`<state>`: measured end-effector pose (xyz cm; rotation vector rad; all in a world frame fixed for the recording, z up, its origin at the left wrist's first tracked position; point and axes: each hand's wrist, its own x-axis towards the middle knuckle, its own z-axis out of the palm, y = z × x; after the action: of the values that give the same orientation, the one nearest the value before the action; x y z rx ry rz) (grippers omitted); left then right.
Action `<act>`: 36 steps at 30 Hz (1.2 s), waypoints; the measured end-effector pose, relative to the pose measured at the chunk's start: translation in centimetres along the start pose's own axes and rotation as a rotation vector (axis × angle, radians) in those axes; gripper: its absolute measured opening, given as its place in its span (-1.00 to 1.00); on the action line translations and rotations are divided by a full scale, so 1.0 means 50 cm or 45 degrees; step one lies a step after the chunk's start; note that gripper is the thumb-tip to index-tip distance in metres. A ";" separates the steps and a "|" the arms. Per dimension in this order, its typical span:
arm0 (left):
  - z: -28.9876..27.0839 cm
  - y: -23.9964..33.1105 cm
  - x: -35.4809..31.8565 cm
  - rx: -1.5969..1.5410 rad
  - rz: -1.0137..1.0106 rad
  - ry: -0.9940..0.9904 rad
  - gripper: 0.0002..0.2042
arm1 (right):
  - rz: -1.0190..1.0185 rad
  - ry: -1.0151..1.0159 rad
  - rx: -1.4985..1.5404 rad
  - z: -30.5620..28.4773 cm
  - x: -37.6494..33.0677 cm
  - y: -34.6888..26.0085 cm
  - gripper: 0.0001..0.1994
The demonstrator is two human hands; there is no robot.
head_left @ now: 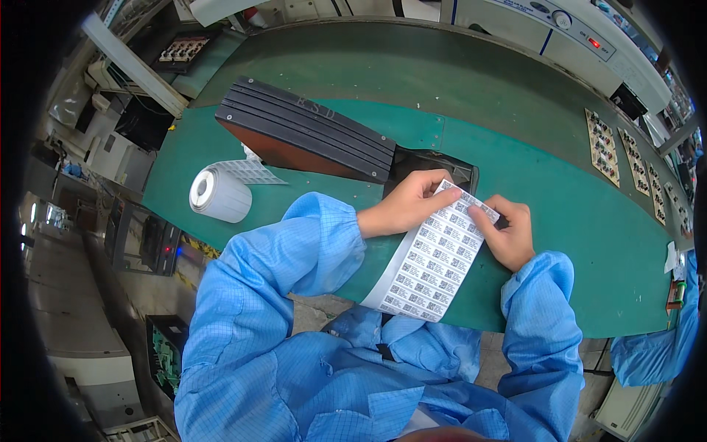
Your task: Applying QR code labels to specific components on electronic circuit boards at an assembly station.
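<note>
Left grip [409, 202] pinches the top edge of a label sheet [434, 254]; right grip [508, 232] is closed on its right edge, thumb apparently picking at one label. The sheet slopes over the near rim of the green desk [560, 191]. Left of the sheet lies a label roll [219, 193]; beyond it, a black ribbed tray [305, 132].

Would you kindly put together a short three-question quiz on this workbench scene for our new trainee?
1. True or false: both hands hold the label sheet.
2. Where does the label roll lie? A) to the person's left on the green mat B) in the person's lap C) on the black tray
3. Which hand pinches the sheet's top edge at the corner?

Key: 1 true: left hand and right hand. 2 A. 3 left hand.
</note>
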<state>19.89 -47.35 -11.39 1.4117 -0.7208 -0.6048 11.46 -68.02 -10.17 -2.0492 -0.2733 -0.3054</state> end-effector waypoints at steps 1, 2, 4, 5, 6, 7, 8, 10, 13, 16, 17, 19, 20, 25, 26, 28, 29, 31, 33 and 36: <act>0.000 0.000 0.000 -0.004 -0.002 0.005 -0.80 | -0.005 0.000 -0.006 0.000 0.000 0.000 -0.78; 0.000 -0.001 0.000 -0.004 -0.002 0.005 -0.80 | -0.010 0.001 -0.012 0.000 0.000 0.001 -0.78; -0.001 -0.003 0.002 -0.010 0.004 0.002 -0.80 | -0.009 0.005 -0.014 0.001 0.001 0.002 -0.77; -0.002 -0.003 0.001 -0.010 0.003 0.002 -0.80 | -0.009 0.009 -0.014 0.002 0.001 0.002 -0.77; -0.002 -0.002 0.001 -0.001 0.001 0.003 -0.80 | -0.008 0.009 -0.013 0.002 0.001 0.002 -0.77; -0.003 -0.002 0.000 0.009 -0.001 0.004 -0.80 | 0.001 -0.002 -0.016 0.001 0.002 0.001 -0.77; -0.003 -0.002 0.001 0.009 -0.001 0.004 -0.80 | 0.010 -0.014 -0.019 0.000 0.003 0.001 -0.76; -0.004 -0.003 0.001 0.002 0.002 0.005 -0.80 | 0.003 -0.008 -0.020 0.002 0.004 -0.001 -0.76; -0.004 -0.001 0.000 -0.002 0.005 0.001 -0.80 | 0.001 -0.008 -0.023 0.003 0.003 -0.001 -0.76; -0.005 -0.002 0.000 0.003 0.004 -0.005 -0.80 | 0.009 -0.013 -0.023 0.003 0.003 0.000 -0.76; -0.006 -0.003 0.000 0.002 0.005 -0.004 -0.80 | 0.013 -0.017 -0.021 0.004 0.004 0.000 -0.76; -0.009 -0.006 -0.001 0.008 0.004 0.002 -0.80 | 0.020 -0.026 -0.026 0.005 0.006 -0.001 -0.76; -0.009 -0.006 -0.001 0.007 0.003 0.002 -0.80 | 0.027 -0.032 -0.030 0.005 0.006 -0.003 -0.76; -0.004 -0.002 -0.001 -0.031 0.016 0.018 -0.77 | 0.022 -0.027 -0.017 0.004 0.005 -0.005 -0.77; -0.005 -0.002 -0.001 -0.030 0.016 0.021 -0.77 | 0.025 -0.030 -0.011 0.005 0.006 -0.006 -0.77; -0.006 -0.003 -0.002 -0.046 0.014 0.029 -0.77 | 0.020 -0.032 -0.014 0.007 0.007 -0.004 -0.77; -0.007 -0.003 -0.002 -0.046 0.014 0.029 -0.77 | 0.016 -0.030 -0.019 0.007 0.007 -0.003 -0.78; -0.012 -0.006 -0.001 0.012 0.011 0.004 -0.81 | 0.016 -0.034 -0.018 0.008 0.008 -0.003 -0.77; -0.014 -0.007 -0.001 0.005 0.014 0.001 -0.81 | 0.017 -0.037 -0.016 0.008 0.008 -0.002 -0.77; -0.010 -0.006 0.000 -0.008 0.017 0.016 -0.79 | 0.008 -0.036 -0.033 0.007 0.009 -0.001 -0.78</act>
<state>20.28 -47.05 -11.71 1.4030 -0.7174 -0.5870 11.88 -67.65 -10.14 -2.0812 -0.2815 -0.2773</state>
